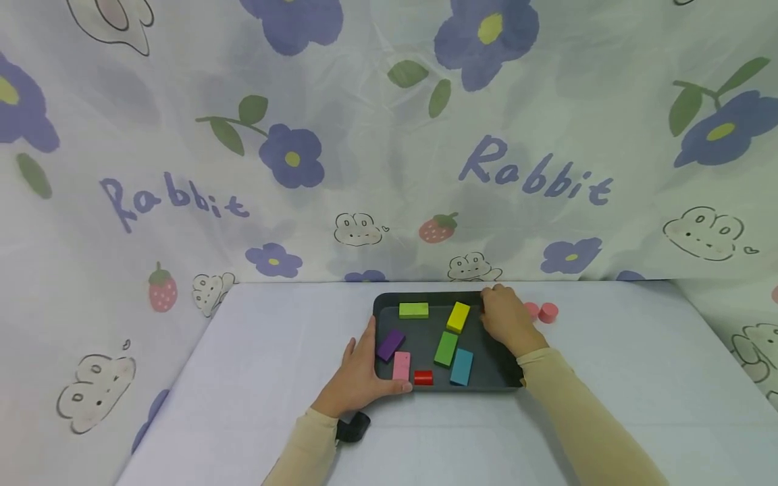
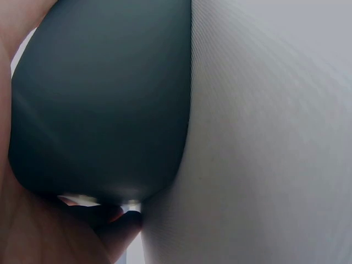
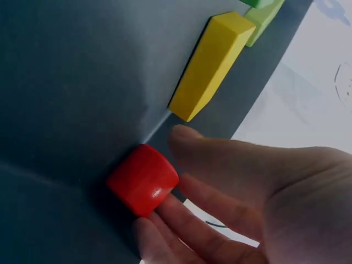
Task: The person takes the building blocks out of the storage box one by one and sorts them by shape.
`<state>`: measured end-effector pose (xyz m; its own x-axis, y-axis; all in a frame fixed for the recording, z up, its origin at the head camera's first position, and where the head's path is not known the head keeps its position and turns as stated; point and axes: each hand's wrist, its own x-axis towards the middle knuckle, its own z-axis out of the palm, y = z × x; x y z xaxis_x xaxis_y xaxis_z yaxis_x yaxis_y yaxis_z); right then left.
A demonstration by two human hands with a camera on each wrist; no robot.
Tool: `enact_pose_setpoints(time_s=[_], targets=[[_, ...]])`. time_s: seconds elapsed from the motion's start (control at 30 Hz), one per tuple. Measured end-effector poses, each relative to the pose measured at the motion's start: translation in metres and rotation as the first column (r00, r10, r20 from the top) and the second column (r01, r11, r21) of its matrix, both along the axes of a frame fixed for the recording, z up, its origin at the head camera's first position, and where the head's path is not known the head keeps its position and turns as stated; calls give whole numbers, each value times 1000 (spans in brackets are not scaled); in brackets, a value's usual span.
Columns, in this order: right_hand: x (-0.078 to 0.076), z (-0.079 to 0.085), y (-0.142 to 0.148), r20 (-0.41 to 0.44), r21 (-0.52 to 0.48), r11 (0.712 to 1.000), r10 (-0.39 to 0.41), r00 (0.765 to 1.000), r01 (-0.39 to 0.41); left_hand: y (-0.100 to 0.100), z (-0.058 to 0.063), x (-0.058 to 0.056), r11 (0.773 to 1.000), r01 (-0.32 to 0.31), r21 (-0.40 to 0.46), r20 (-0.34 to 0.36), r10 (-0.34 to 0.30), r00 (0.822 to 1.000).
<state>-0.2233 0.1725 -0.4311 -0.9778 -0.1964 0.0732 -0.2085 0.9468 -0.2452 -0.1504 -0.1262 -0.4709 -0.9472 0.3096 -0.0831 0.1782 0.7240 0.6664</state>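
Note:
A dark rectangular tray (image 1: 492,390) lies on the white table. My left hand (image 1: 360,381) grips its near left corner, thumb along the front wall and fingers along the left side; the left wrist view shows the dark wall and curled fingertips (image 2: 124,228). At the far right corner, my right hand (image 1: 510,320) reaches over the tray wall. In the right wrist view its fingers (image 3: 181,220) curl behind a red cylinder block (image 3: 144,179), which the head view hides. Its thumb lies above the cylinder, close to a yellow block (image 3: 206,69).
Inside the tray are lime (image 1: 413,310), green (image 1: 446,349), blue (image 1: 462,367), purple (image 1: 391,345) and pink (image 1: 402,366) blocks, plus another red cylinder (image 1: 423,378). Pink round pieces (image 1: 548,312) stand right of the tray. A printed curtain (image 1: 389,169) hangs behind the table.

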Motion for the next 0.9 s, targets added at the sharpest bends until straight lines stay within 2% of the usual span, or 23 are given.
enact_pose_setpoints(time_s=[0.17,0.4,0.63,0.9], targets=[[-2,3,-3,34,88,996,-9,999,6,1,2,-1,1000,-2,0,5,2,1000],[-6,3,-5,65,128,992,-3,998,-6,2,3,-3,1000,-11,0,12,11,1000],[-4,1,-5,108,97,995,28,994,-39,1,5,-3,1000,-3,1,14,3,1000],[-5,2,-4,107,90,995,44,993,-54,2,7,-3,1000,-17,-6,37,18,999]])
